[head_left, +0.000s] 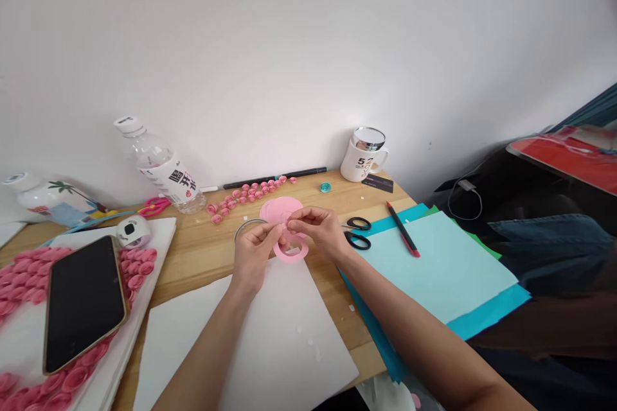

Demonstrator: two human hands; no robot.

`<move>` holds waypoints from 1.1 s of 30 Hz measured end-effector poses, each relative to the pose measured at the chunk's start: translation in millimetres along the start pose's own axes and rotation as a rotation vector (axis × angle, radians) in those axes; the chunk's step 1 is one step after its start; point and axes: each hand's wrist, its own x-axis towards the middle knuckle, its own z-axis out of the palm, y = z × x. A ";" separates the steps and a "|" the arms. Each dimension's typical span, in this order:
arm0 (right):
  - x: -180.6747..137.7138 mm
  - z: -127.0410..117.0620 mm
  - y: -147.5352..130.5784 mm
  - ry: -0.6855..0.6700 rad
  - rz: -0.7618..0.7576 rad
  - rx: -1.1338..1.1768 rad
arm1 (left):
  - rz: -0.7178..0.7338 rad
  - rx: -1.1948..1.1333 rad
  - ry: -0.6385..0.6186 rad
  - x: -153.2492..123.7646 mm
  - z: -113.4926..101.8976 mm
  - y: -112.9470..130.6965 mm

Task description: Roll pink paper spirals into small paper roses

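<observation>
Both my hands meet above the middle of the wooden desk. My left hand and my right hand pinch the same pink paper spiral strip, which hangs in a loop below my fingers. Behind my hands lie pink paper circles and a row of several small pink paper roses. A white sheet lies under my forearms.
A phone rests on a white board edged with pink roses at left. Also here are a water bottle, pink scissors, a white mug, black scissors, a red pen and light blue paper.
</observation>
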 end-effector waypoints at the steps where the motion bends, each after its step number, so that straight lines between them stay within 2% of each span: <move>1: 0.0 -0.1 0.2 -0.001 0.006 -0.008 | -0.004 -0.012 -0.001 0.0 -0.4 -0.5; 6: 0.4 -1.8 2.4 -0.057 0.034 -0.026 | -0.024 -0.059 0.011 0.6 -2.4 -3.1; 16: -0.5 0.5 -0.5 -0.018 0.013 -0.033 | -0.062 -0.064 0.007 -1.8 0.5 -0.7; 22: -0.8 -0.7 -1.4 -0.074 0.016 -0.078 | -0.052 -0.064 -0.007 -0.4 -3.2 -0.7; 33: -1.0 -0.1 -0.6 -0.025 0.031 -0.008 | -0.046 -0.046 -0.024 -1.9 -2.3 -1.5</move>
